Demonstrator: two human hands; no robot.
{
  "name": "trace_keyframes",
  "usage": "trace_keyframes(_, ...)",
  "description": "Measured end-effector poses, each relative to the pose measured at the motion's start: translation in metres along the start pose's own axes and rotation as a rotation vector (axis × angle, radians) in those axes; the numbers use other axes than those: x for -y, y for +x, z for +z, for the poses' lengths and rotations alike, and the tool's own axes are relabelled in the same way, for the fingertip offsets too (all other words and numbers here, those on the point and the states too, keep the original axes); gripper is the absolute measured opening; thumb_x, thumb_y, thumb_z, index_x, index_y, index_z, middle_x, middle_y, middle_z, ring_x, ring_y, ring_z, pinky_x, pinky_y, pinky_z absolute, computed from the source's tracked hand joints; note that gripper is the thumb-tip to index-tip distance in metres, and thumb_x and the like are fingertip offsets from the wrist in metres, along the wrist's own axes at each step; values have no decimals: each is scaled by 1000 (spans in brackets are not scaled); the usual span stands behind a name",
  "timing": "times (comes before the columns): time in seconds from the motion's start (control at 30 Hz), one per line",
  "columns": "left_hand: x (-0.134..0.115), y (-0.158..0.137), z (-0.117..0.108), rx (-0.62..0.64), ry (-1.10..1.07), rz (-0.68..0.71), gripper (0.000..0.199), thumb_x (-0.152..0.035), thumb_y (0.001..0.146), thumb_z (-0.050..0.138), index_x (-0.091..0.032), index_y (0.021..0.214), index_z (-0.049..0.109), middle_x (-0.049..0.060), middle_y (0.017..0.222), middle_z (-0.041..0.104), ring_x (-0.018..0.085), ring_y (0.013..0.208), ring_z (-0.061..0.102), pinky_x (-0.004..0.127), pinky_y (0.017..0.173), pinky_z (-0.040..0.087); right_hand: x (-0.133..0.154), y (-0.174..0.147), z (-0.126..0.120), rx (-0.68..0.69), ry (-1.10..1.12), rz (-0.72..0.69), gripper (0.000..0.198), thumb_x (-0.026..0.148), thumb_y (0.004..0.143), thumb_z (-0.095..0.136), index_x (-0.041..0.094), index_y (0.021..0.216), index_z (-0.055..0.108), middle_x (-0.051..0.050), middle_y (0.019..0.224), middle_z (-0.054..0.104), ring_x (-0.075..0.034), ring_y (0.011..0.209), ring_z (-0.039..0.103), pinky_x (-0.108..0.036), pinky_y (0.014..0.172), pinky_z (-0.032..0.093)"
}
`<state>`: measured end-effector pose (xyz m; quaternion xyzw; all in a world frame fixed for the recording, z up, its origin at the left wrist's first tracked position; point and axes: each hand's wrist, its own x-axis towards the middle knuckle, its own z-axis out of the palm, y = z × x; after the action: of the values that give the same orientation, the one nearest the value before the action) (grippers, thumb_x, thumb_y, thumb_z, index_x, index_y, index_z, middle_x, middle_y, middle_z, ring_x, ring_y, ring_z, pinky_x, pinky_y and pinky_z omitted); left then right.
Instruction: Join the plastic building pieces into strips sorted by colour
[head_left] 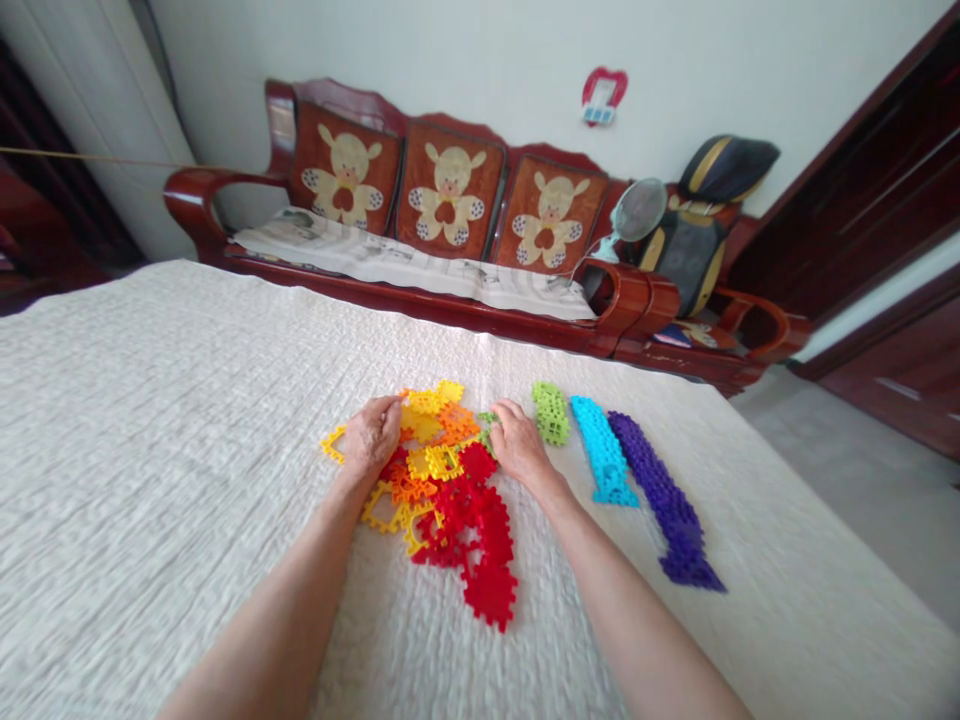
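A loose pile of flat plastic interlocking pieces lies in front of me, with red pieces (491,530) nearest, and yellow pieces (424,425) and orange pieces (456,424) farther back. At the pile's left side is my left hand (371,435), its fingers curled closed; what they hold, if anything, is hidden. A single yellow piece (332,444) sticks out to the left of that hand. My right hand (519,442) is at the pile's right edge, fingers bent closed on a green interlocking piece (486,428) that shows only in part.
Right of my hand lie a light green row (551,413), a light blue row (604,450) and a longer purple row (664,500) of pieces. All rest on a quilted white cover (187,420). Beyond its far edge stands a wooden sofa (450,290) with bear cushions and a small fan (637,210).
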<state>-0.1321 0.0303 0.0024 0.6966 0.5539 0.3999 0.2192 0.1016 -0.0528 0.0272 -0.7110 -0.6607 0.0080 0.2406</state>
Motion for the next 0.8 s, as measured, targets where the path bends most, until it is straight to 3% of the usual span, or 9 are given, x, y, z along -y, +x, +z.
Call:
trace_keyframes(0.1, 3, 0, 2, -1, 7, 17, 39, -37, 89, 42, -20, 103, 74, 7, 103, 75, 22, 92, 69, 32, 85, 52, 7, 11, 1, 160, -115, 41, 42, 15, 90, 42, 16, 129, 58, -12, 140, 54, -22, 125, 51, -35, 105, 37)
trace_keyframes(0.2, 5, 1, 3, -7, 22, 28, 37, -35, 89, 42, -21, 102, 74, 6, 102, 75, 21, 92, 69, 30, 85, 52, 13, 22, 0, 254, -173, 111, 35, 16, 89, 45, 17, 116, 65, -12, 127, 63, -23, 117, 55, -37, 101, 38)
trace_keyframes(0.37, 3, 1, 1, 7, 40, 24, 34, -32, 88, 44, -21, 99, 74, 6, 101, 75, 20, 89, 69, 28, 81, 52, 14, 38, 0, 254, -175, 200, 25, 15, 83, 52, 19, 97, 72, -12, 109, 68, -23, 102, 61, -34, 90, 42)
trace_keyframes(0.47, 0, 1, -1, 16, 43, 5, 34, -32, 87, 44, -21, 98, 74, 6, 100, 75, 20, 88, 70, 28, 80, 52, 16, 38, -1, 189, -171, 240, 31, 15, 87, 47, 16, 109, 69, -14, 114, 65, -24, 104, 60, -36, 92, 42)
trace_keyframes(0.57, 0, 1, -1, 13, 45, 17, 34, -33, 87, 44, -21, 97, 74, 6, 99, 75, 20, 88, 70, 28, 80, 53, 14, 23, -8, 47, -135, 206, 39, 16, 92, 39, 13, 126, 59, -15, 125, 60, -23, 118, 52, -36, 100, 38)
trace_keyframes(0.67, 2, 1, 0, 5, 47, 31, 34, -33, 87, 44, -21, 96, 74, 6, 99, 75, 21, 89, 70, 28, 80, 52, 0, -9, -24, -121, -37, 85, 37, 17, 93, 39, 15, 123, 60, -13, 123, 62, -23, 119, 52, -37, 101, 38)
trace_keyframes(0.73, 3, 1, 1, 3, 51, 35, 34, -34, 87, 44, -21, 97, 74, 6, 100, 75, 21, 89, 70, 29, 80, 53, -12, -34, -39, -85, -34, 72, 34, 20, 93, 39, 19, 116, 64, -11, 114, 67, -23, 111, 57, -36, 97, 41)
trace_keyframes(0.8, 5, 1, 2, 1, 59, 36, 34, -34, 87, 45, -21, 98, 74, 6, 99, 76, 21, 87, 70, 29, 78, 53, -23, -55, -55, 63, -40, 92, 32, 22, 96, 35, 20, 104, 67, -8, 98, 70, -20, 93, 62, -31, 84, 43)
